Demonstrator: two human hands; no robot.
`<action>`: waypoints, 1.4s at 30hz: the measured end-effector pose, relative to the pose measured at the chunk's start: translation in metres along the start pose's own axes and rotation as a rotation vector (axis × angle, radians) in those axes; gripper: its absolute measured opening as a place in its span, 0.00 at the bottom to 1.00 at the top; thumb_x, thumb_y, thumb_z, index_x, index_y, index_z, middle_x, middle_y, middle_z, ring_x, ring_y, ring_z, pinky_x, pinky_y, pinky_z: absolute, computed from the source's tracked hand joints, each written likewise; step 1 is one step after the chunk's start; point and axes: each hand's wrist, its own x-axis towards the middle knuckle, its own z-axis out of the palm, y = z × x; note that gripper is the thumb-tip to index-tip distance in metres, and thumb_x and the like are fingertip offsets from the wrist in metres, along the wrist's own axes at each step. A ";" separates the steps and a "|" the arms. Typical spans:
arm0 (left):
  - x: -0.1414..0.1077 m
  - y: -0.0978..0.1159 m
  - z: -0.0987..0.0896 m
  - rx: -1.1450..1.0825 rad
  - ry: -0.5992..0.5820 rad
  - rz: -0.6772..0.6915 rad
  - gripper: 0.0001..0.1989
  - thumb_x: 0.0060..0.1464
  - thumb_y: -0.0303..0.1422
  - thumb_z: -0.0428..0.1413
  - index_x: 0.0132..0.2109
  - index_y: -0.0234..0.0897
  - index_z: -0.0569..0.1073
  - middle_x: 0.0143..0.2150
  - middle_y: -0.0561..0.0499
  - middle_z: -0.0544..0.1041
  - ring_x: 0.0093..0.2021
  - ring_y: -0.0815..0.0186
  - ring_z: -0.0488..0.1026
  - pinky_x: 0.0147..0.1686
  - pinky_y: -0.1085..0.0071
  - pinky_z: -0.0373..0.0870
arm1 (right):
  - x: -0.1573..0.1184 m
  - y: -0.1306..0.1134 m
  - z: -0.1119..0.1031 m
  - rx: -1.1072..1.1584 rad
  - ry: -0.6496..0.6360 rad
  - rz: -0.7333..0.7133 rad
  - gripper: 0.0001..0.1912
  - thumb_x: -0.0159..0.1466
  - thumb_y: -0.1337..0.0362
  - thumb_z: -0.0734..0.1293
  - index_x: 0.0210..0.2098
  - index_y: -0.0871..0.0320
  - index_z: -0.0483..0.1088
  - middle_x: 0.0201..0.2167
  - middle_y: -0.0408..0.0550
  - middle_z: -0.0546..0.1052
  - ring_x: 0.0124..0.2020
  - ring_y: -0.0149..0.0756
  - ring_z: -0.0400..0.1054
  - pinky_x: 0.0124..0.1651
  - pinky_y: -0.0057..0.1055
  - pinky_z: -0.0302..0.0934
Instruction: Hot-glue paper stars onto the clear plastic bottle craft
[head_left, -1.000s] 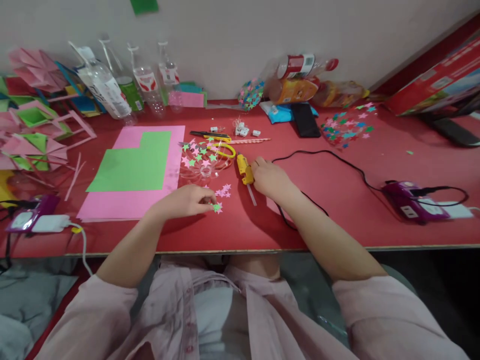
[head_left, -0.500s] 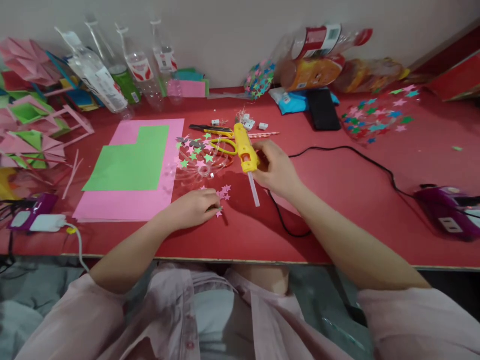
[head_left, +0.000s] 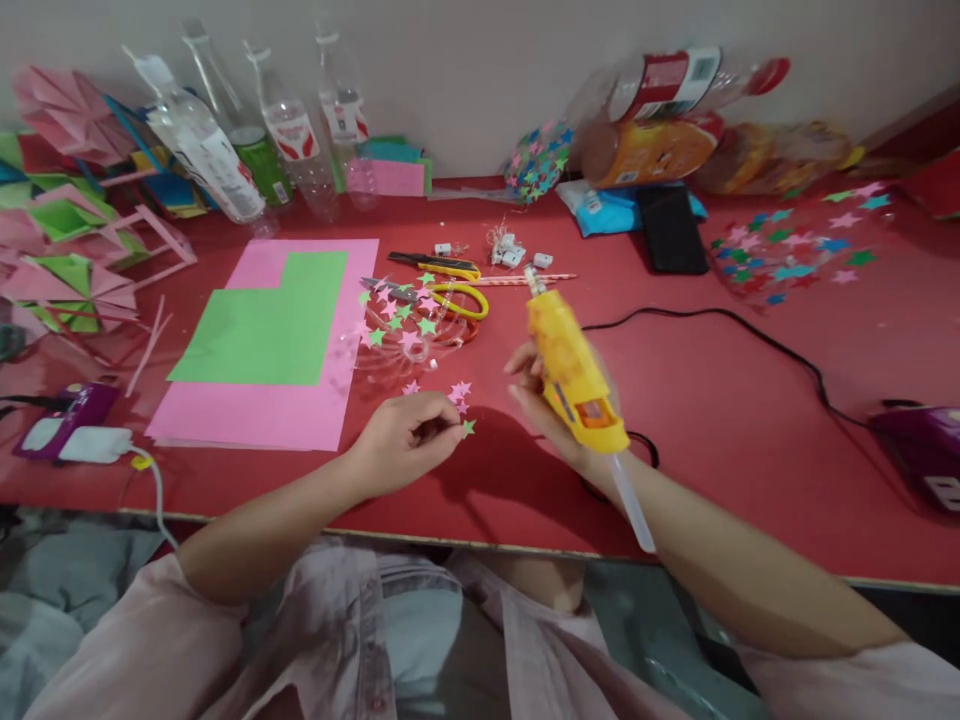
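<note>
My right hand (head_left: 546,405) is wrapped round a yellow glue gun (head_left: 570,365), lifted above the red table (head_left: 465,500). Its nozzle points away from me and a clear glue stick (head_left: 632,505) juts from the rear. Between the thumb and finger of my left hand (head_left: 409,440) is a small green paper star (head_left: 468,428). Several pink stars (head_left: 460,393) lie just beyond those fingertips. Farther off, a clear plastic piece with pink and green stars (head_left: 396,315) rests beside yellow-handled scissors (head_left: 465,300).
Pink paper (head_left: 247,420) with a green sheet (head_left: 259,335) lies at left. Bottles (head_left: 292,130) stand along the wall; others (head_left: 660,145) are stacked on their sides. A phone (head_left: 673,230), a black cord (head_left: 705,311), purple power strips (head_left: 919,450) and a star-covered clear piece (head_left: 791,250) are at right.
My right hand has raised the glue gun and brought it right and toward me, its nozzle now clear of the scissors. My left hand has picked up the green star from the table.
</note>
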 end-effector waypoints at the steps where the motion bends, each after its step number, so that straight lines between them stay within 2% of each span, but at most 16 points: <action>1: 0.000 0.000 0.001 -0.059 0.028 -0.025 0.06 0.51 0.28 0.53 0.26 0.36 0.68 0.22 0.56 0.69 0.22 0.75 0.63 0.23 0.78 0.60 | -0.004 -0.003 0.003 -0.002 -0.027 0.008 0.12 0.57 0.59 0.69 0.36 0.51 0.62 0.33 0.42 0.74 0.29 0.31 0.67 0.32 0.31 0.62; 4: 0.003 -0.002 0.002 -0.277 0.099 -0.098 0.05 0.47 0.26 0.53 0.25 0.36 0.69 0.21 0.56 0.69 0.22 0.74 0.64 0.23 0.78 0.61 | -0.011 -0.011 0.011 0.016 -0.119 0.045 0.11 0.57 0.59 0.69 0.35 0.51 0.62 0.32 0.41 0.74 0.29 0.32 0.68 0.33 0.31 0.62; 6: 0.005 -0.004 0.002 -0.419 0.110 -0.145 0.04 0.45 0.26 0.53 0.25 0.35 0.70 0.21 0.56 0.71 0.21 0.75 0.65 0.22 0.78 0.62 | -0.013 -0.013 0.014 0.039 -0.186 0.076 0.12 0.56 0.59 0.70 0.35 0.52 0.62 0.29 0.40 0.72 0.26 0.30 0.66 0.31 0.30 0.61; 9: 0.007 -0.005 0.003 -0.514 0.103 -0.174 0.04 0.45 0.26 0.55 0.24 0.35 0.70 0.20 0.56 0.71 0.18 0.76 0.63 0.20 0.78 0.61 | -0.012 -0.012 0.016 0.062 -0.192 0.076 0.14 0.56 0.59 0.71 0.35 0.52 0.61 0.29 0.39 0.71 0.23 0.29 0.63 0.29 0.30 0.60; 14: 0.004 -0.005 0.008 -0.503 0.093 -0.153 0.04 0.46 0.27 0.56 0.25 0.35 0.72 0.22 0.55 0.73 0.22 0.74 0.67 0.23 0.78 0.64 | -0.015 -0.009 0.016 0.044 -0.208 0.097 0.14 0.56 0.57 0.70 0.33 0.52 0.60 0.30 0.40 0.71 0.27 0.31 0.65 0.31 0.31 0.61; 17: 0.002 -0.005 0.011 -0.453 0.092 -0.153 0.04 0.47 0.29 0.57 0.26 0.35 0.72 0.22 0.54 0.72 0.23 0.74 0.66 0.23 0.77 0.64 | -0.019 -0.010 0.016 0.012 -0.175 0.110 0.13 0.57 0.57 0.69 0.32 0.52 0.60 0.29 0.40 0.71 0.28 0.32 0.66 0.32 0.31 0.62; 21: 0.002 -0.003 0.011 -0.403 0.013 -0.165 0.07 0.50 0.34 0.57 0.29 0.35 0.73 0.23 0.53 0.72 0.23 0.73 0.65 0.23 0.76 0.63 | -0.022 -0.010 0.017 0.066 -0.108 0.092 0.13 0.56 0.57 0.69 0.34 0.51 0.60 0.28 0.40 0.71 0.29 0.33 0.67 0.33 0.32 0.63; 24: 0.002 -0.002 0.013 -0.364 -0.008 -0.153 0.08 0.51 0.34 0.56 0.27 0.35 0.72 0.23 0.53 0.72 0.22 0.73 0.64 0.22 0.76 0.62 | -0.023 -0.010 0.018 0.089 -0.106 0.099 0.12 0.57 0.59 0.69 0.35 0.52 0.60 0.29 0.39 0.72 0.29 0.32 0.68 0.33 0.31 0.63; 30: 0.002 -0.002 0.015 -0.324 0.084 -0.101 0.04 0.50 0.31 0.55 0.29 0.35 0.72 0.25 0.52 0.73 0.24 0.72 0.67 0.24 0.75 0.65 | -0.025 -0.010 0.021 0.037 -0.066 0.043 0.09 0.58 0.62 0.68 0.36 0.52 0.63 0.30 0.39 0.73 0.29 0.30 0.69 0.32 0.29 0.65; 34: 0.001 0.000 0.008 -0.335 0.142 -0.040 0.03 0.50 0.27 0.54 0.29 0.36 0.70 0.25 0.54 0.73 0.23 0.74 0.67 0.24 0.77 0.65 | -0.019 -0.013 0.014 -0.057 -0.075 -0.020 0.08 0.61 0.59 0.67 0.39 0.51 0.67 0.36 0.45 0.75 0.35 0.34 0.72 0.38 0.34 0.69; 38: 0.001 0.001 -0.008 -0.311 0.307 0.007 0.05 0.53 0.28 0.53 0.28 0.36 0.69 0.22 0.57 0.67 0.19 0.77 0.60 0.19 0.79 0.58 | -0.013 -0.020 0.003 -0.146 -0.145 -0.128 0.10 0.63 0.52 0.64 0.36 0.52 0.69 0.35 0.49 0.75 0.38 0.40 0.72 0.39 0.39 0.69; 42: 0.001 0.001 -0.022 -0.189 0.441 -0.006 0.05 0.53 0.28 0.53 0.29 0.36 0.70 0.25 0.55 0.70 0.20 0.77 0.61 0.19 0.79 0.58 | -0.010 -0.024 -0.003 -0.224 -0.219 -0.306 0.12 0.65 0.51 0.61 0.33 0.51 0.67 0.29 0.47 0.74 0.32 0.40 0.71 0.33 0.39 0.67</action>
